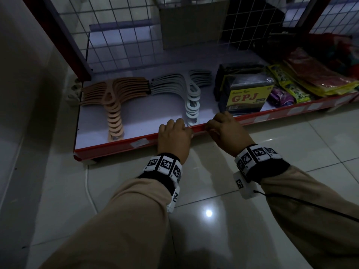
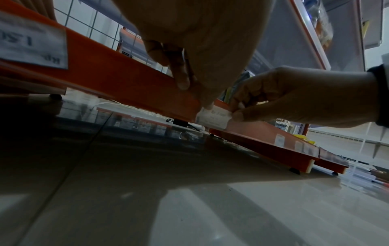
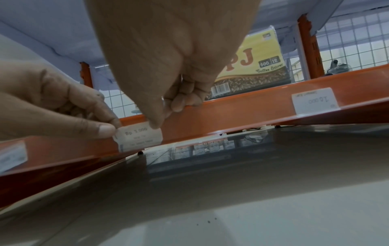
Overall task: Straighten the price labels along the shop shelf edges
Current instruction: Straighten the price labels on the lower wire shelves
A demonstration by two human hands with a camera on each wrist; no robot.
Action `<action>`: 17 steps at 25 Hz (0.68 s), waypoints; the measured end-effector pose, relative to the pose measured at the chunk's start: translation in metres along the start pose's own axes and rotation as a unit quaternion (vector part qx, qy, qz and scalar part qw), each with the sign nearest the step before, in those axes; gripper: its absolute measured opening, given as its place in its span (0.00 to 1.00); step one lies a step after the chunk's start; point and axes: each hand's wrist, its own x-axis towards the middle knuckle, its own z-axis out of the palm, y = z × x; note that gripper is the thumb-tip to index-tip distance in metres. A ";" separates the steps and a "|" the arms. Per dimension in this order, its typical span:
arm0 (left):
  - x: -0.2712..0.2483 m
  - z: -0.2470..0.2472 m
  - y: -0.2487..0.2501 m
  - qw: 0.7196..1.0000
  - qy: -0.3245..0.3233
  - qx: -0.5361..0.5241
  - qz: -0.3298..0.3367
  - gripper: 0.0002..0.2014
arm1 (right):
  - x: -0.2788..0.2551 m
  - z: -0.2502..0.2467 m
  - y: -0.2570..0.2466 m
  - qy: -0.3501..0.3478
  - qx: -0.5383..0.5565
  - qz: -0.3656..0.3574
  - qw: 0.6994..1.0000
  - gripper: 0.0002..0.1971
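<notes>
A white price label (image 3: 139, 136) printed "Rp 3.000" sits slightly crooked on the red shelf edge (image 1: 112, 147) of the bottom shelf. My left hand (image 1: 189, 131) pinches the label's left end between thumb and forefinger (image 3: 105, 130). My right hand (image 1: 208, 127) holds its right end, thumb (image 3: 154, 123) on the face and fingers curled over the edge. From the left wrist, the label (image 2: 212, 117) shows between the two hands. In the head view the hands hide it. Other labels (image 1: 138, 143) (image 3: 313, 101) sit along the same edge.
On the shelf lie tan hangers (image 1: 114, 98), white hangers (image 1: 186, 88), a GPJ coffee stirrer pack (image 1: 246, 92) and coloured packets (image 1: 310, 80). A wire grid (image 1: 155, 35) backs the shelf. A power strip (image 1: 73, 90) and white cable (image 1: 90, 191) lie left, on glossy floor tiles.
</notes>
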 end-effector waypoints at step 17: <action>-0.032 -0.025 -0.045 1.000 -0.008 0.013 0.010 0.13 | -0.003 0.005 -0.037 0.027 0.011 0.002 1.000 0.19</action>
